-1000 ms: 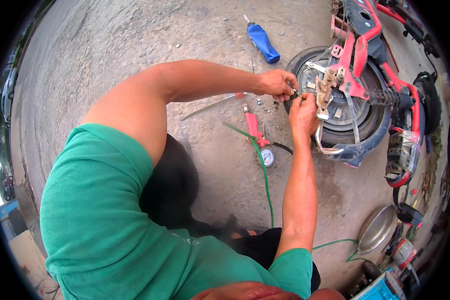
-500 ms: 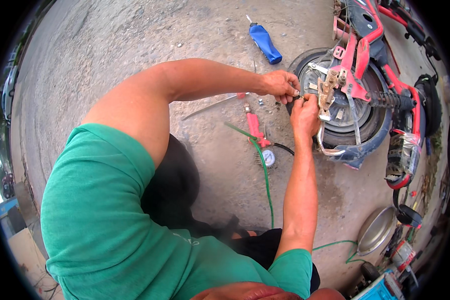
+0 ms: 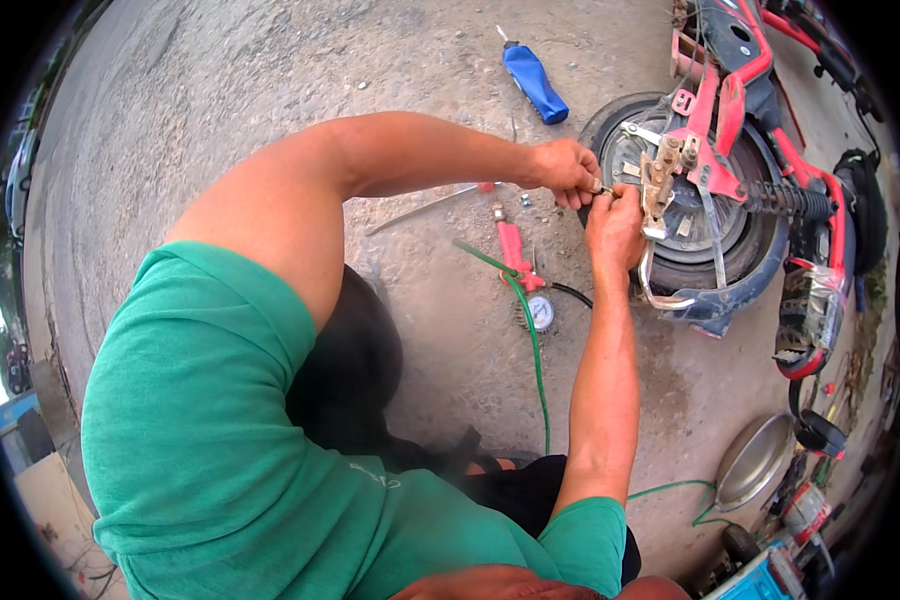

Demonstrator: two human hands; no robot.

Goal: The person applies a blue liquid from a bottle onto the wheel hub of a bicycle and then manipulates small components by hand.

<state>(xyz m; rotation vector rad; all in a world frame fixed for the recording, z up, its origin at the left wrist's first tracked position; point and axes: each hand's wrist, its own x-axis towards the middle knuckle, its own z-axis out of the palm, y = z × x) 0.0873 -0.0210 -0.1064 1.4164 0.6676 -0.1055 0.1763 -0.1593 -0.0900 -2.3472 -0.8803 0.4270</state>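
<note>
The wheel (image 3: 610, 112) of a red-framed bike or scooter (image 3: 730, 95) lies on its side at the right. At the wheel's near-left edge, my left hand (image 3: 567, 170) closes its fingertips on a small dark part. My right hand (image 3: 616, 232) is closed beside it, thumb and finger pinched at the same spot, just left of a rusty metal bracket (image 3: 659, 180). The small part between the hands is mostly hidden by the fingers, and its kind cannot be made out. A chrome bent bar (image 3: 653, 288) runs just right of my right wrist.
A red air inflator gun (image 3: 511, 245) with a round gauge (image 3: 540, 314) and green hose (image 3: 540, 385) lies on the concrete left of my right forearm. Beyond my hands lies a blue squeeze tube (image 3: 535, 82). A long metal bar (image 3: 420, 211) lies nearer. A metal basin (image 3: 753, 462) stands lower right.
The whole view has shifted slightly. Both hands stay together at the wheel's edge, with only small finger movement around the small part.
</note>
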